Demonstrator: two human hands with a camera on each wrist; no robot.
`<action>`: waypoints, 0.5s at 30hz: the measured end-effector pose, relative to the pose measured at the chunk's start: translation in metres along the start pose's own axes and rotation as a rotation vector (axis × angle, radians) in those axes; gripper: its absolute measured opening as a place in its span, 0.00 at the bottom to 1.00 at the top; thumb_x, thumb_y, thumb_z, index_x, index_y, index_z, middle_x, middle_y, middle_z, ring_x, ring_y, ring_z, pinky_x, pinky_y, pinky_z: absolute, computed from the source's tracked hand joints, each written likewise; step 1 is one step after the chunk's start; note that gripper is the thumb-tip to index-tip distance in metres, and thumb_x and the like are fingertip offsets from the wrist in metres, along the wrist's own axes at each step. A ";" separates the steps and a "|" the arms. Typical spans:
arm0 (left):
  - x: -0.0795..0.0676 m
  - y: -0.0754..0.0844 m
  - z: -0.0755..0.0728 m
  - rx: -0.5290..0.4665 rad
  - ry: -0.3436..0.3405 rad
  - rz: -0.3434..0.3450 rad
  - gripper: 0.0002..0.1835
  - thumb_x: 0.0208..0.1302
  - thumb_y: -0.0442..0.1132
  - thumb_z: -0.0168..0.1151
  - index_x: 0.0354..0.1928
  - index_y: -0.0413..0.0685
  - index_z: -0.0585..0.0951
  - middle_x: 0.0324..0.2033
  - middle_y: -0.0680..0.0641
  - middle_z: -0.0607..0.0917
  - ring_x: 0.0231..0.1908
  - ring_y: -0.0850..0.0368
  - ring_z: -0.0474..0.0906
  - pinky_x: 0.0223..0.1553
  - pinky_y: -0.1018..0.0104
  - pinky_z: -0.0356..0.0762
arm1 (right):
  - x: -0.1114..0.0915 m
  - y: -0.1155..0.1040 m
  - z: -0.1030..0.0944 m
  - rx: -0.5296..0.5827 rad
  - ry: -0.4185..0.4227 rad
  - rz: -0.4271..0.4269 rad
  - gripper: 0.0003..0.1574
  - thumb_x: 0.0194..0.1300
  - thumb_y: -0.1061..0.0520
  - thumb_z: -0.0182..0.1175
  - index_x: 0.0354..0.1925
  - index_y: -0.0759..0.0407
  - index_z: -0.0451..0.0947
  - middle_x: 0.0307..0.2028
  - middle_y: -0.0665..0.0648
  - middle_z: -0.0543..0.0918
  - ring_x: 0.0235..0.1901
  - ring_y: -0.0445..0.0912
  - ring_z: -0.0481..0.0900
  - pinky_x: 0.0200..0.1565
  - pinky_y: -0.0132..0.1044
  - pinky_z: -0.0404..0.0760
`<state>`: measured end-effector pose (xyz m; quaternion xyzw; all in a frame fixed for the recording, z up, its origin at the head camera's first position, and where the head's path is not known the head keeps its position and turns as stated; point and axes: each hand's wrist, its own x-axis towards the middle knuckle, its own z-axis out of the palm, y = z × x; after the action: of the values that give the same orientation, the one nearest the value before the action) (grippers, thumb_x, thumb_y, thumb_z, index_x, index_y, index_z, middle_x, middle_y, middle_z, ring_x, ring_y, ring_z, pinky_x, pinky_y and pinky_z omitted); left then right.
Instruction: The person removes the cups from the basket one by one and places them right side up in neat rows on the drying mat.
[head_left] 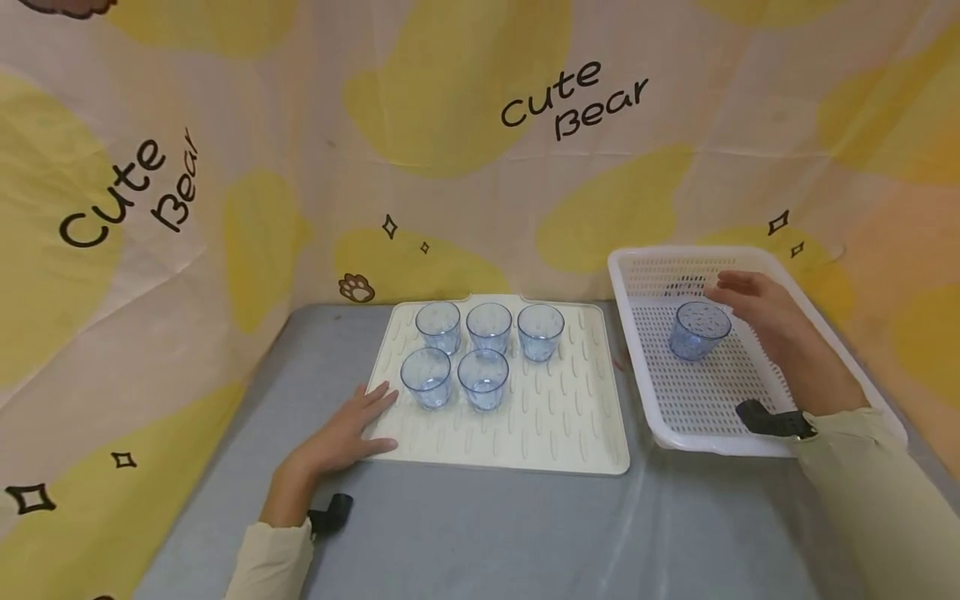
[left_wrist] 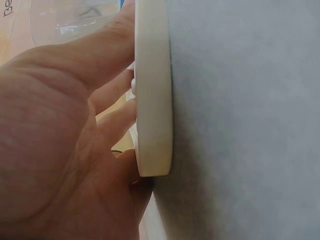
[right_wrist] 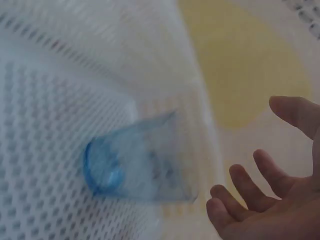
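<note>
In the head view my left hand rests at the left front corner of a cream draining mat, thumb and fingers spread along its edge. The left wrist view shows the mat's thick rim against those fingers. Several clear blue glasses stand upright on the mat, the closest being a glass just right of the left fingertips. Above a white perforated basket, my right hand hovers with loosely bent fingers. Just apart from it, a single blue glass stands on the basket floor; it looks blurred in the right wrist view.
A grey tabletop lies under the mat and basket. Patterned cloth hangs behind and along the sides. The basket's raised walls surround the lone glass. Each wrist wears a small black camera.
</note>
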<state>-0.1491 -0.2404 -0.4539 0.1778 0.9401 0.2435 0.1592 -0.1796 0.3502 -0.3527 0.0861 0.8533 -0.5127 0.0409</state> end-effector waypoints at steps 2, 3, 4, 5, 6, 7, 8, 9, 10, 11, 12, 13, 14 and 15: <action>0.000 0.000 0.001 -0.002 -0.004 -0.001 0.46 0.62 0.55 0.67 0.77 0.47 0.59 0.78 0.39 0.52 0.77 0.29 0.34 0.71 0.27 0.39 | 0.004 0.008 -0.002 -0.012 -0.010 0.017 0.55 0.72 0.40 0.54 0.78 0.65 0.38 0.78 0.71 0.42 0.75 0.70 0.42 0.74 0.67 0.44; -0.001 0.000 0.001 -0.005 -0.003 -0.001 0.46 0.62 0.55 0.67 0.77 0.47 0.59 0.78 0.38 0.53 0.77 0.29 0.34 0.71 0.27 0.39 | 0.006 0.010 -0.002 -0.034 -0.015 0.022 0.56 0.72 0.41 0.55 0.78 0.65 0.38 0.78 0.71 0.41 0.76 0.71 0.40 0.73 0.69 0.43; -0.001 0.000 0.001 -0.008 -0.002 -0.001 0.46 0.62 0.55 0.67 0.77 0.47 0.59 0.78 0.38 0.53 0.77 0.29 0.34 0.71 0.27 0.39 | 0.007 0.012 -0.002 -0.062 -0.022 0.024 0.57 0.71 0.41 0.57 0.78 0.65 0.38 0.78 0.71 0.41 0.76 0.71 0.39 0.72 0.70 0.44; -0.001 0.000 0.001 -0.013 0.002 -0.003 0.46 0.62 0.54 0.67 0.77 0.47 0.59 0.78 0.38 0.53 0.77 0.29 0.34 0.72 0.28 0.39 | 0.009 0.013 -0.001 -0.091 -0.030 0.022 0.58 0.70 0.41 0.59 0.78 0.64 0.38 0.78 0.72 0.41 0.76 0.71 0.38 0.71 0.72 0.44; -0.002 0.000 0.000 -0.018 0.007 0.000 0.45 0.62 0.54 0.67 0.76 0.46 0.59 0.78 0.38 0.53 0.77 0.29 0.34 0.71 0.27 0.39 | 0.011 0.014 0.000 -0.124 -0.039 0.017 0.59 0.68 0.42 0.61 0.79 0.63 0.38 0.78 0.72 0.41 0.76 0.72 0.38 0.70 0.72 0.46; -0.002 0.001 0.000 -0.020 0.012 -0.001 0.45 0.62 0.53 0.67 0.76 0.45 0.60 0.78 0.37 0.53 0.77 0.29 0.34 0.71 0.27 0.39 | 0.012 0.014 0.002 -0.159 -0.053 0.012 0.60 0.67 0.42 0.62 0.79 0.63 0.38 0.78 0.72 0.40 0.75 0.73 0.38 0.70 0.73 0.46; -0.002 0.000 0.000 -0.017 0.014 0.000 0.45 0.62 0.53 0.67 0.76 0.45 0.59 0.78 0.37 0.53 0.77 0.28 0.34 0.71 0.27 0.39 | 0.014 0.014 0.004 -0.199 -0.065 0.013 0.62 0.65 0.43 0.65 0.79 0.62 0.39 0.78 0.73 0.40 0.75 0.73 0.39 0.69 0.74 0.48; -0.002 0.001 0.000 -0.016 0.014 -0.001 0.45 0.62 0.53 0.67 0.76 0.46 0.59 0.78 0.38 0.53 0.77 0.29 0.34 0.71 0.27 0.39 | 0.015 0.015 0.006 -0.237 -0.085 0.010 0.63 0.64 0.44 0.67 0.79 0.62 0.39 0.77 0.74 0.41 0.75 0.74 0.40 0.68 0.75 0.49; -0.002 0.001 0.000 -0.011 0.012 0.000 0.45 0.62 0.54 0.67 0.76 0.46 0.59 0.78 0.38 0.53 0.77 0.28 0.34 0.71 0.27 0.39 | 0.017 0.016 0.008 -0.267 -0.110 0.004 0.64 0.62 0.45 0.68 0.79 0.62 0.38 0.77 0.75 0.41 0.74 0.75 0.41 0.68 0.75 0.50; -0.001 0.001 0.000 -0.010 0.012 -0.001 0.45 0.62 0.54 0.67 0.77 0.46 0.59 0.78 0.38 0.53 0.77 0.28 0.34 0.71 0.27 0.39 | 0.018 0.017 0.010 -0.286 -0.132 0.002 0.66 0.61 0.46 0.69 0.79 0.61 0.38 0.77 0.76 0.41 0.73 0.76 0.41 0.67 0.75 0.50; -0.001 0.001 0.000 -0.007 0.010 -0.001 0.45 0.63 0.54 0.67 0.77 0.47 0.59 0.78 0.38 0.53 0.77 0.28 0.34 0.71 0.27 0.39 | 0.018 0.018 0.012 -0.299 -0.151 -0.002 0.67 0.60 0.48 0.71 0.79 0.61 0.37 0.76 0.76 0.41 0.73 0.76 0.42 0.68 0.75 0.50; 0.000 0.001 0.000 -0.005 0.010 -0.002 0.45 0.62 0.54 0.67 0.77 0.47 0.59 0.78 0.38 0.53 0.77 0.28 0.34 0.71 0.27 0.39 | 0.019 0.019 0.013 -0.303 -0.169 -0.005 0.68 0.59 0.49 0.71 0.79 0.62 0.36 0.76 0.76 0.40 0.73 0.76 0.41 0.68 0.75 0.49; 0.000 0.001 0.000 -0.002 0.010 0.000 0.45 0.62 0.54 0.67 0.77 0.47 0.59 0.78 0.38 0.53 0.77 0.28 0.35 0.71 0.27 0.39 | 0.019 0.020 0.014 -0.308 -0.176 -0.006 0.69 0.58 0.50 0.72 0.79 0.61 0.36 0.76 0.76 0.40 0.73 0.76 0.42 0.68 0.74 0.49; 0.001 0.002 0.000 -0.002 0.009 -0.001 0.45 0.62 0.54 0.67 0.77 0.47 0.59 0.78 0.38 0.53 0.77 0.28 0.35 0.71 0.27 0.39 | 0.019 0.022 0.015 -0.310 -0.182 -0.006 0.70 0.58 0.50 0.72 0.79 0.61 0.35 0.76 0.76 0.40 0.73 0.77 0.42 0.68 0.74 0.49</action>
<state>-0.1494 -0.2387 -0.4534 0.1762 0.9406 0.2452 0.1551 -0.1945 0.3491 -0.3815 0.0295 0.9151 -0.3808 0.1290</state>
